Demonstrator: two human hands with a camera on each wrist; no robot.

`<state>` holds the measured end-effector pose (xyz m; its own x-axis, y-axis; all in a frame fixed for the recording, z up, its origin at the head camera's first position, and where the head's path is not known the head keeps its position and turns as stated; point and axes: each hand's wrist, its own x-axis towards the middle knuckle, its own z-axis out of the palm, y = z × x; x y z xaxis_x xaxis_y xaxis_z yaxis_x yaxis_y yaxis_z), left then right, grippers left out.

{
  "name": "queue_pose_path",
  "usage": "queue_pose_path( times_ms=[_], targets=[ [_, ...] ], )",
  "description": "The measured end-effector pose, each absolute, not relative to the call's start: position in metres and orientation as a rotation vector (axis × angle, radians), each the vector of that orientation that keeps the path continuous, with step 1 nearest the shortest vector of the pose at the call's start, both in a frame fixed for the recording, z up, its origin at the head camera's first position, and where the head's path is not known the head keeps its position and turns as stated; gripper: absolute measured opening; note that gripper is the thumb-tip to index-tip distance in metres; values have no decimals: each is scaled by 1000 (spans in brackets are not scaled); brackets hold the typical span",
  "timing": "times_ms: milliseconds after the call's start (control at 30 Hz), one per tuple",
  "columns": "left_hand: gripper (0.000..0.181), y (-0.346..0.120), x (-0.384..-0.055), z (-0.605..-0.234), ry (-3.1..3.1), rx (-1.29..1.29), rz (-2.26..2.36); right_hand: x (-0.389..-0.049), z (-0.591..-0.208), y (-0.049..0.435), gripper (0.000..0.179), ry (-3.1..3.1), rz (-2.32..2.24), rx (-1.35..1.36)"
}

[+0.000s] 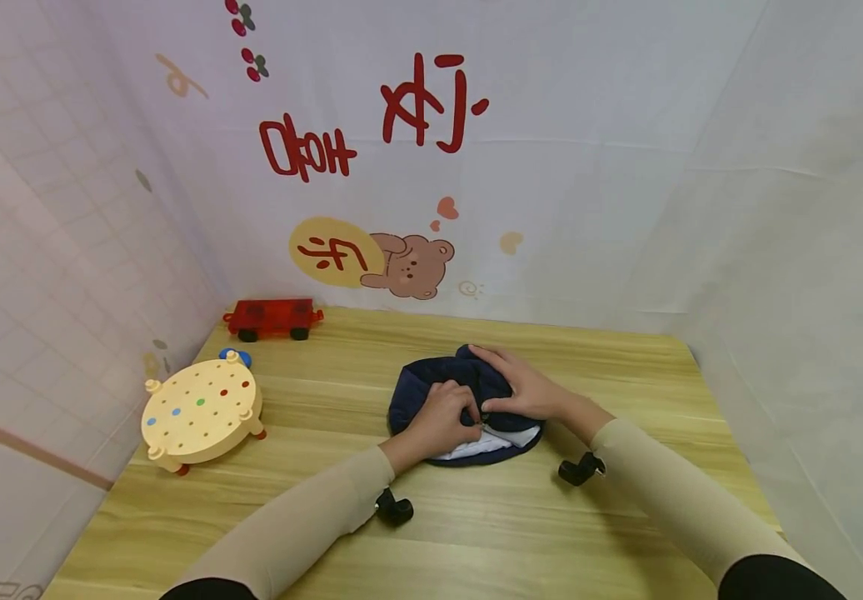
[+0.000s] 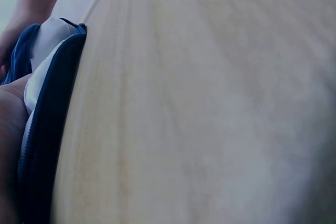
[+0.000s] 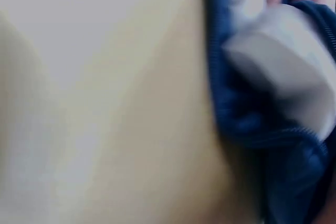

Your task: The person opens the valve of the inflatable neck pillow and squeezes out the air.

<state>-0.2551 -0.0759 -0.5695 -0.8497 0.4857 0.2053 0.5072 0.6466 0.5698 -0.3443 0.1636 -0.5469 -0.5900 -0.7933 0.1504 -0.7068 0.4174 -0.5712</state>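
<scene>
A dark navy zippered pouch (image 1: 426,375) of soft cloth lies on the table, its zipper partly undone and its white lining (image 1: 469,447) showing along the near side. My left hand (image 1: 442,415) has curled fingers that pinch the opening's edge near the middle. From the right, my right hand (image 1: 525,390) grips the pouch, thumb near the zipper and fingers spread over the far side. In the left wrist view the zipper teeth run along the pouch's dark edge (image 2: 55,95). The right wrist view shows white lining (image 3: 294,61) bulging between the zipper edges.
On the left stands a round cream-yellow toy (image 1: 202,410) with short legs and coloured dots, a small blue piece (image 1: 244,358) behind it. A red toy wagon (image 1: 272,318) with black wheels sits at the back left. White printed cloth (image 1: 581,208) walls the table in.
</scene>
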Motion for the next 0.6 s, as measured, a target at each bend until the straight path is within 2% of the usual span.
queue_pose_path(
  times_ms=[267,600],
  targets=[
    [17,-76,-254,-568,-2820,-846,-949,-338,-567,167,119,2618,-910,-1428],
    [18,-75,-256,-568,-2824,-843,-971,-336,-574,169,109,2652,-926,-1482]
  ],
)
